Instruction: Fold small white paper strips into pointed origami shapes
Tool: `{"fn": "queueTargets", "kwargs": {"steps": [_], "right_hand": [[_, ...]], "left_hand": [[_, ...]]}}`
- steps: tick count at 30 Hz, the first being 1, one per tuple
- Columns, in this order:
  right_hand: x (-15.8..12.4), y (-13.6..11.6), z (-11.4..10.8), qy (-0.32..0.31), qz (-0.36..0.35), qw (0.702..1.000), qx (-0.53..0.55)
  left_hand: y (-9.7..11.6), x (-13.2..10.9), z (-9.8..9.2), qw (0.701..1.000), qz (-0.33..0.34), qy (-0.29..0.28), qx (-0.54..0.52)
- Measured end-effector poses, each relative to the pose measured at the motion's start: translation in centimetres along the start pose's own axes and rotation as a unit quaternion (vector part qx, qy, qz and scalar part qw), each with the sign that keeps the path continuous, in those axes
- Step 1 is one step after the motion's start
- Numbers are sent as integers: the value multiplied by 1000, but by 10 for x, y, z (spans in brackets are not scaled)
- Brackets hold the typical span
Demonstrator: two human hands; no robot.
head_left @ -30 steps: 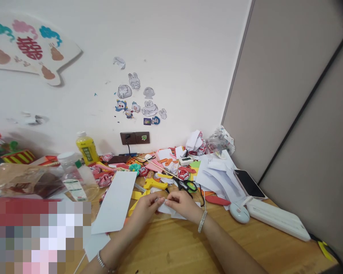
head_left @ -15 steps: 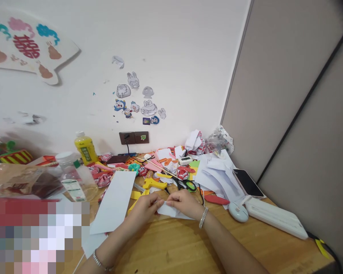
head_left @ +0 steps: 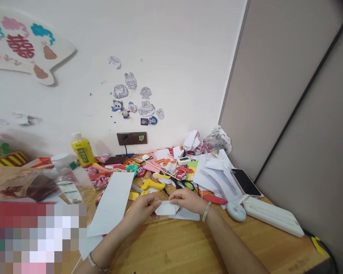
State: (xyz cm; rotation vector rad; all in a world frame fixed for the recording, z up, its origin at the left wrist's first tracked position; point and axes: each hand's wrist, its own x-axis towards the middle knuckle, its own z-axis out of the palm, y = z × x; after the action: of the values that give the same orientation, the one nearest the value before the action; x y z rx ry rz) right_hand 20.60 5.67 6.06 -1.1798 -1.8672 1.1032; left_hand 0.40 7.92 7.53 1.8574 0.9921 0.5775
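A small piece of white paper [head_left: 166,208] is held up between both hands, a little above the wooden table. My left hand [head_left: 145,207] pinches its left edge between thumb and fingers. On its upper right edge, my right hand [head_left: 188,200] grips it with fingertips closed. Another white paper strip [head_left: 188,215] lies flat on the table under my right hand. Just beyond the hands are a yellow hot glue gun [head_left: 152,185] and black-and-green scissors [head_left: 185,185]. A long white paper sheet [head_left: 112,203] rests left of my left hand.
Paper scraps and red-white paper flowers [head_left: 181,174] crowd the back. At left stand a yellow drink bottle [head_left: 83,150] and a clear jar [head_left: 61,163]. White papers [head_left: 210,173], a phone [head_left: 246,182], a mouse [head_left: 236,211] and a long white device [head_left: 271,216] lie right.
The small paper between my hands has turned so that more of its face shows, and my right hand now grips its upper right edge. The view has shifted slightly right.
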Motion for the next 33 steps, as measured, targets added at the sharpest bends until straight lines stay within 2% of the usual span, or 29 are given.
{"fn": "queueTargets", "kwargs": {"steps": [5,7,10,12,14,16,18,20,22,26,30,33], "right_hand": [[0,6,-2,-1,-21,999,46],[0,5,0,-5,-17,999,30],[-1,-2,5,-4,-50,998,-44],[-2,-8,7,13,-70,995,-76],[-2,-12,8,60,-66,993,-75],[-2,-12,9,126,-48,990,-41],[0,-8,11,166,-26,986,13],[3,-3,17,157,-4,985,77],[7,1,25,115,9,985,132],[13,1,39,60,4,976,207],[15,-1,38,89,1,974,209],[12,0,29,119,1,978,173]], "left_hand": [[2,-1,-5,999,-24,-11,-33],[2,-2,-6,1000,-16,-19,-6],[-1,-5,-4,997,15,-23,78],[-3,-6,0,993,31,-25,110],[-5,-4,4,993,33,-20,111],[-7,-2,8,997,5,-12,71],[-8,2,10,1000,-28,3,-10],[-8,5,10,993,-47,33,-105],[-7,7,10,980,-58,71,-178],[-8,9,14,952,-81,110,-274],[-8,8,16,944,-74,118,-298],[-3,6,8,946,-52,141,-288]]}}
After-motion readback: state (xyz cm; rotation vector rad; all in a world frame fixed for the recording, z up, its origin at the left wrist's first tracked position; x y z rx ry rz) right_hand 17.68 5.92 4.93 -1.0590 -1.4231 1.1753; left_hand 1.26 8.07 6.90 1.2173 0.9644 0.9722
